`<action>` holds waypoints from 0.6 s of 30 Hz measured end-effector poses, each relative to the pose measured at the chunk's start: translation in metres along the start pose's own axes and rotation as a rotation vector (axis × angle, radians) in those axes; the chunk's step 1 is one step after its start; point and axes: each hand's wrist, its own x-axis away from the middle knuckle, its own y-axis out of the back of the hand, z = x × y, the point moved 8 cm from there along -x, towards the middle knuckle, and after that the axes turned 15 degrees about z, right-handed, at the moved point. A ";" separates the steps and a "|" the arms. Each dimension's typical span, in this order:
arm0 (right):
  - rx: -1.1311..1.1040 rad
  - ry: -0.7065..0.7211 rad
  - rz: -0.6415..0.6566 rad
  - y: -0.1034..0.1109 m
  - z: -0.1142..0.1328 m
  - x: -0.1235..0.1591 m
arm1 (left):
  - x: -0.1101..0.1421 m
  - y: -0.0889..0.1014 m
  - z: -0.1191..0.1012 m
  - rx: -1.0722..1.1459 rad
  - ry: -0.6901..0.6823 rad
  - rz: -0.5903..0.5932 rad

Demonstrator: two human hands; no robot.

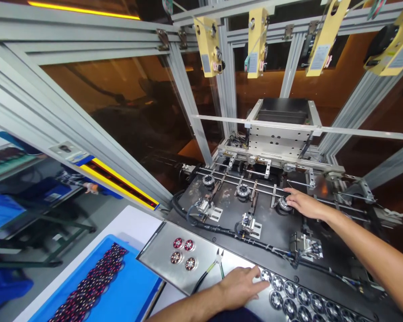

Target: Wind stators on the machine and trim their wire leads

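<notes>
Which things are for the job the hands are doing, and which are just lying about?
For the job, it seems:
round piece under the right hand
silver round parts by the left hand
four small coloured parts

Probably just lying about:
cutters, untouched
blue crate, far left

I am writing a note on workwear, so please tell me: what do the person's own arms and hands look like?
The left hand and right hand are bare, and I see no gloves, watch or ring. The left forearm and right forearm show no sleeves. I see no markings.
</notes>
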 end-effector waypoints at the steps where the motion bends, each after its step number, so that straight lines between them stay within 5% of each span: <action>1: 0.006 0.003 0.004 -0.001 -0.002 0.000 | -0.002 -0.002 0.001 -0.016 0.012 0.013; 11: 0.026 0.022 0.018 -0.003 -0.005 0.002 | -0.009 -0.008 0.001 -0.130 0.033 0.011; 18: 0.048 -0.014 0.021 -0.006 -0.007 -0.003 | -0.013 -0.019 -0.024 -0.237 -0.171 -0.007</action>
